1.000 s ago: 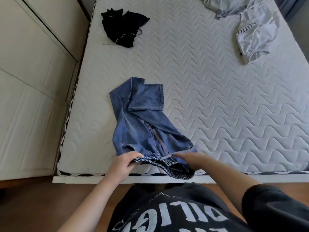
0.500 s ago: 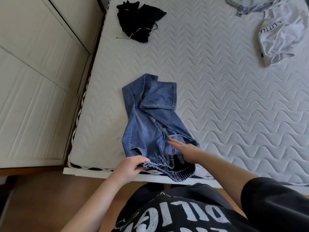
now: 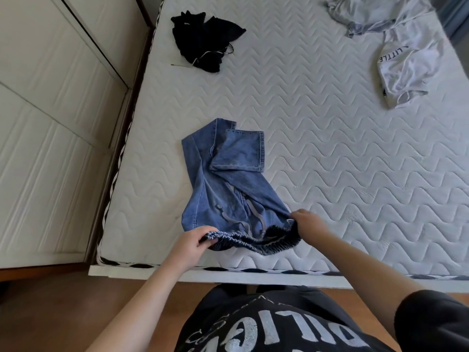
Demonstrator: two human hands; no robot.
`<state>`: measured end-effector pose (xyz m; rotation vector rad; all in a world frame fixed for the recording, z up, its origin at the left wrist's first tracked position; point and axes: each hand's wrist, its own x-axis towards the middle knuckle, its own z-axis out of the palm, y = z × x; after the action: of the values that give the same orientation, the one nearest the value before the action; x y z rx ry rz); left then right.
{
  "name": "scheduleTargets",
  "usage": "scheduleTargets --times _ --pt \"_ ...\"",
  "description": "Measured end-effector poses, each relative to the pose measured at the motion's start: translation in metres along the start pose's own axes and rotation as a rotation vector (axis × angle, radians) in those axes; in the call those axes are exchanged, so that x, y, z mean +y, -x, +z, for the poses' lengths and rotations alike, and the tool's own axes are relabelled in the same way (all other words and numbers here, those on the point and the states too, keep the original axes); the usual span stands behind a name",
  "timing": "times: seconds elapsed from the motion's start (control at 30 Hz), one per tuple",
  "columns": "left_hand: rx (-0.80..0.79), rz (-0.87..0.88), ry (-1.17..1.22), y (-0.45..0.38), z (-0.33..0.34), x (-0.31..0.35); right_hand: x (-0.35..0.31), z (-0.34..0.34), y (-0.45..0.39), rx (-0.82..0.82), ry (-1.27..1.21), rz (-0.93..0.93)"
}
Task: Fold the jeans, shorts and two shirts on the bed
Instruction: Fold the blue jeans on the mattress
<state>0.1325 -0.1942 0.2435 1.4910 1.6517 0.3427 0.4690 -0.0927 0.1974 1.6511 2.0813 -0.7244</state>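
Blue jeans (image 3: 228, 184) lie crumpled near the front edge of the bed (image 3: 330, 153), legs folded back on themselves. My left hand (image 3: 193, 243) grips the left end of the elastic waistband. My right hand (image 3: 308, 222) pinches the waistband's right end, so the band is stretched between both hands. Black shorts (image 3: 205, 41) lie bunched at the far left of the mattress. A white shirt with black lettering (image 3: 408, 69) lies crumpled at the far right, and a grey shirt (image 3: 365, 13) lies behind it at the top edge.
White wardrobe doors (image 3: 50, 138) stand close along the bed's left side. Wooden floor (image 3: 76, 308) runs below the bed's front edge, where I stand. Bare quilted mattress spreads between the jeans and the shirts.
My right hand has left the front of the jeans and taken hold of the waistband's right end. The left hand kept its grip on the left end.
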Motion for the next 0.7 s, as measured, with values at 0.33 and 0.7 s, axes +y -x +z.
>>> scheduleTargets --times 0.33,0.7 --pt "0.283 0.109 0.081 -0.044 -0.040 0.043 0.020 -0.064 0.009 0.189 -1.239 0.331" --pt "0.425 0.300 -0.032 -0.075 -0.160 0.146 0.009 -0.219 0.034 0.635 -0.503 0.092"
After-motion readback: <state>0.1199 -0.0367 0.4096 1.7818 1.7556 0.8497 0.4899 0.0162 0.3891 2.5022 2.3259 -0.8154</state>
